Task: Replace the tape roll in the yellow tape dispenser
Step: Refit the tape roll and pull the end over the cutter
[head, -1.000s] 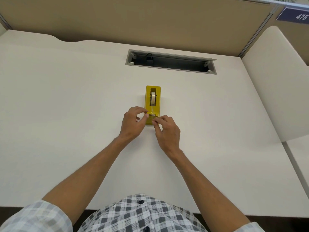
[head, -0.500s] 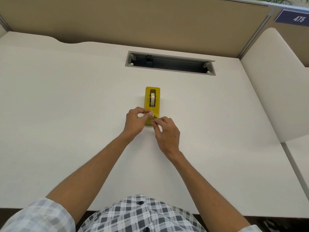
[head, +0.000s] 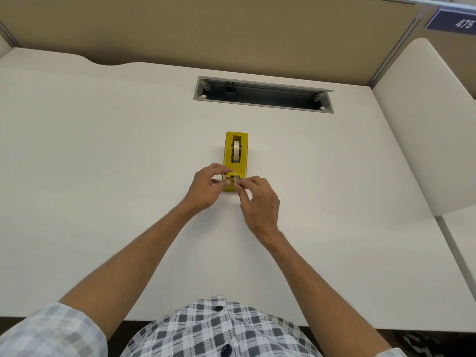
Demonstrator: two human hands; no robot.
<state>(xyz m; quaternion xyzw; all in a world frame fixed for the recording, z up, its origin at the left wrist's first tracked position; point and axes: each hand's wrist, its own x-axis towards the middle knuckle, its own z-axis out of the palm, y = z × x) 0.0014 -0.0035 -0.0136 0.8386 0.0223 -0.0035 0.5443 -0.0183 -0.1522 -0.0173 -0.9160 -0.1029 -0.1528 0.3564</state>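
Pinching fingers (head: 228, 182) at dispenser (head: 236, 163) front

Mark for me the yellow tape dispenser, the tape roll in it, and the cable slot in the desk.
yellow tape dispenser (head: 244, 153): head view, right wall of its body.
tape roll (head: 236, 151): head view, top of the roll's outer band.
cable slot (head: 268, 98): head view, dark interior of the opening.

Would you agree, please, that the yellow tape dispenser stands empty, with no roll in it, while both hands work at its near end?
Not quite: the head view shows a tape roll seated in the yellow tape dispenser. The left hand and right hand do work at its near end.
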